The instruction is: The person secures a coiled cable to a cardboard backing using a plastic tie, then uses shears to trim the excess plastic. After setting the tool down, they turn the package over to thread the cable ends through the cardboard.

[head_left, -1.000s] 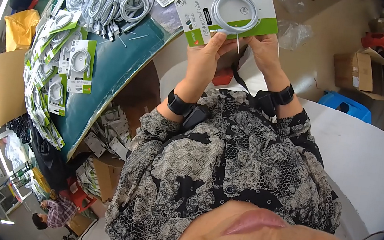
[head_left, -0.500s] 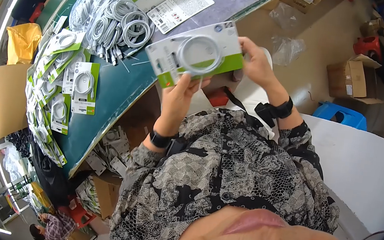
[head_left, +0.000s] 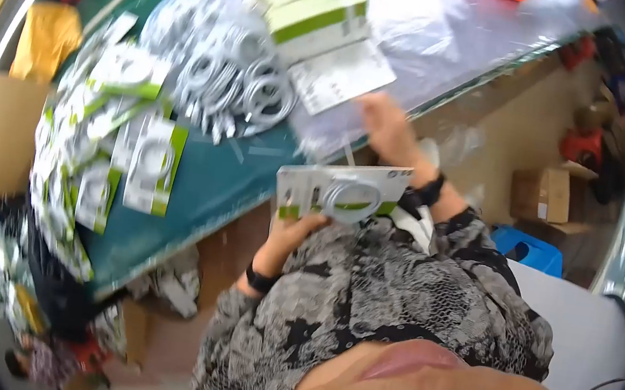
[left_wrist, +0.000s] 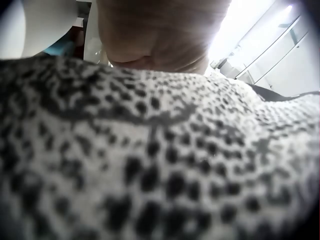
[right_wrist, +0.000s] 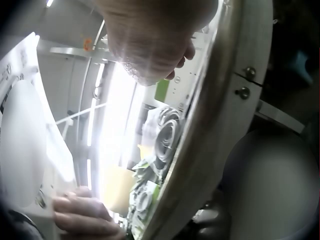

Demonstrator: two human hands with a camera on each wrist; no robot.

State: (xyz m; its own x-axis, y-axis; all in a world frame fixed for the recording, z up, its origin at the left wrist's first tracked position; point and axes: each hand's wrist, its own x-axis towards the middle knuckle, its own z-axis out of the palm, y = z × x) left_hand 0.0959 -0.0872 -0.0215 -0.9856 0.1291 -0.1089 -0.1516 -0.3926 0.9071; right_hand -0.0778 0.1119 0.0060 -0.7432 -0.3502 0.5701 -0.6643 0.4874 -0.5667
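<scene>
In the head view my left hand [head_left: 290,233] grips the lower left part of a white and green cable card [head_left: 300,183], thumb on its front. A coiled white USB cable [head_left: 351,200] is fixed to the card, and a thin white tie [head_left: 349,153] sticks up behind it. Blurred, my right hand [head_left: 390,130] is off the card, over the table's edge near a printed card [head_left: 342,77] on the tabletop. In the right wrist view that hand's fingers [right_wrist: 189,51] are loosely bent. Sleeve cloth [left_wrist: 165,150] fills most of the left wrist view.
A stack of cards [head_left: 316,18] stands at the back of the table, next to a heap of coiled white cables [head_left: 224,85]. Several carded cables [head_left: 69,155] pile up at the left. A cardboard box [head_left: 541,195] and blue stool [head_left: 528,249] are on the right.
The right hand has let go of the card's right side and moved toward the table. The left hand has lowered the card toward the body. The view has turned toward the table.
</scene>
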